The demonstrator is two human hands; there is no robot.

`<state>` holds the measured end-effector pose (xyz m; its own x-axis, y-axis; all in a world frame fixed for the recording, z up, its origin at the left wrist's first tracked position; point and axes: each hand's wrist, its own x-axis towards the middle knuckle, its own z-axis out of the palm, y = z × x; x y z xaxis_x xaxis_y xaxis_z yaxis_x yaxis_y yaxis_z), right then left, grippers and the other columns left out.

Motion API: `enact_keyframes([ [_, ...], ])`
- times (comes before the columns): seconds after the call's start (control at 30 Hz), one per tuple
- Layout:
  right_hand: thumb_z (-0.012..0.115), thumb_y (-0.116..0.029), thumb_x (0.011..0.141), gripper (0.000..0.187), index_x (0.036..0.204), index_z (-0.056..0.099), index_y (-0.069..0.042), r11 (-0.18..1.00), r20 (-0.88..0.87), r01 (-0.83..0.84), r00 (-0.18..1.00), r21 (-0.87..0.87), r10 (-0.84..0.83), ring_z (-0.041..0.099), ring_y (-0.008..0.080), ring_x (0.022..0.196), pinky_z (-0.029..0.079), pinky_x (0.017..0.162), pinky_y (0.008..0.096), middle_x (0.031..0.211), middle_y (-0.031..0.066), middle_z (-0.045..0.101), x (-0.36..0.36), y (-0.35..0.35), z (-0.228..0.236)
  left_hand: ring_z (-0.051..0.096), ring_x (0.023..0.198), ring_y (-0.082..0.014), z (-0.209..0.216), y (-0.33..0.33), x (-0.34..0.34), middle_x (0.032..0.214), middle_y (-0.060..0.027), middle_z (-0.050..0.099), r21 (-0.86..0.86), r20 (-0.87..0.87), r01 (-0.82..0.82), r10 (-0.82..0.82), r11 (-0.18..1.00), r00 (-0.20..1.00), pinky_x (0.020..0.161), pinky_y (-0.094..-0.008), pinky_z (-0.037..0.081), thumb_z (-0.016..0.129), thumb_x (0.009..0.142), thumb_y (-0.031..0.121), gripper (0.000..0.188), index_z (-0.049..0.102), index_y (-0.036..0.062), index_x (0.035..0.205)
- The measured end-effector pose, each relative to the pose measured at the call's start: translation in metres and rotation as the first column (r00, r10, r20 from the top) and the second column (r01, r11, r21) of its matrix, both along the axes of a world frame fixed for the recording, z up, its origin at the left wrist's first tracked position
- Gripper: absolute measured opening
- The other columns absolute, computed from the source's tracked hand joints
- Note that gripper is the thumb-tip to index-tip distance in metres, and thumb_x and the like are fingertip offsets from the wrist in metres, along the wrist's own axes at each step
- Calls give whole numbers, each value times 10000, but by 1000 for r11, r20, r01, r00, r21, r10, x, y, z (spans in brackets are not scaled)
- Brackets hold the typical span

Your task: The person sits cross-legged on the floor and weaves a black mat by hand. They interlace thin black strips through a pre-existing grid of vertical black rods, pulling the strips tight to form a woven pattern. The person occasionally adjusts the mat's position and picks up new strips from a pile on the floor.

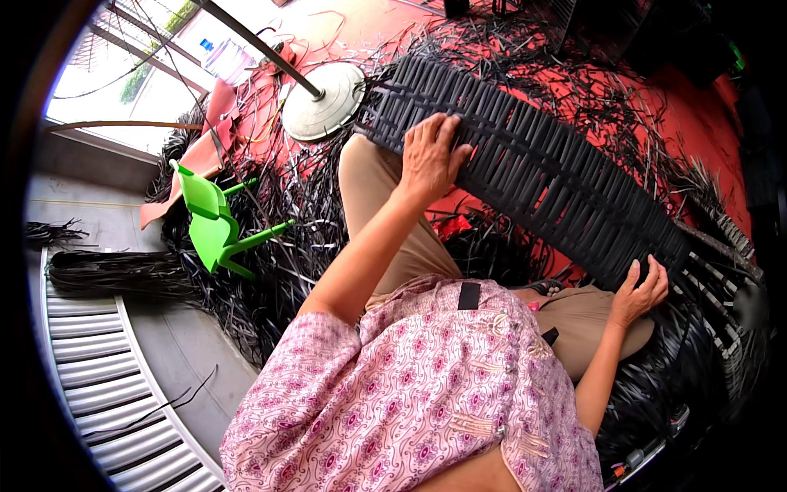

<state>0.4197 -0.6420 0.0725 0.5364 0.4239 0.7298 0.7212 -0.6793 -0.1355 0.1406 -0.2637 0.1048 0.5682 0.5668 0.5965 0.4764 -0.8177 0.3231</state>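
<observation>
I have the woven black panel (pixel 537 184) at two o'clock; my left hand (pixel 433 160), at one, rests gathered fingers on it; my right hand (pixel 638 297), just past three, slightly spread, pinch unclear. Looks like steadying; next calls for even support. Green chair (pixel 211 225), nine o'clock.

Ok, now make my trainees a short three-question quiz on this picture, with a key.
1. True or false: the left hand is resting on the dark slatted panel.
2. What colour is the small chair? A) blue B) green C) yellow
3. Fill in: the thin pole stands in a round, pale ____.

Key: 1. True; 2. B; 3. base
</observation>
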Motion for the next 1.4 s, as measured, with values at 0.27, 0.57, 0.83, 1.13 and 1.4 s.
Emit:
enact_keyframes([
  [0.27,676,-328,972,299,1199,704,-136,1000,3,-31,1000,6,31,575,290,1114,431,963,446,1203,68,618,2,0,1,580,1168,-285,19,68,-71,1201,-83,644,-74,-167,139,-149,988,975,1009,-427,420,656,940,247,286,690,112,1190],
  [0.57,675,-354,970,320,1215,702,-149,1000,12,-20,1000,19,20,573,283,1128,423,983,438,1203,54,622,1,1,1,572,1157,-294,34,33,-80,1211,-90,630,118,-305,90,-50,989,951,1031,-431,400,712,898,290,380,683,128,1241],
  [0.83,684,-342,963,314,1214,704,-154,999,12,-25,1000,24,25,577,284,1118,425,983,444,1201,56,626,3,-3,-1,495,1293,-344,0,-45,-32,1370,-140,544,-24,-194,312,-310,950,931,1108,-475,368,741,862,367,593,595,56,1346],
  [1.13,726,-322,912,303,1153,706,-139,997,-19,-25,999,76,27,565,302,1097,432,972,439,1165,66,626,-1,4,6,486,1279,-323,12,-122,40,1335,-117,542,-109,-114,512,-523,852,845,1083,-469,368,780,807,273,591,611,94,1344],
  [1.4,744,-343,886,327,1146,702,-150,994,-28,0,1000,106,3,552,306,1103,427,970,453,1147,67,604,4,0,-3,512,1162,-300,8,-141,54,1233,-96,561,-69,-138,521,-526,851,839,1001,-446,391,795,781,216,556,640,104,1303],
])
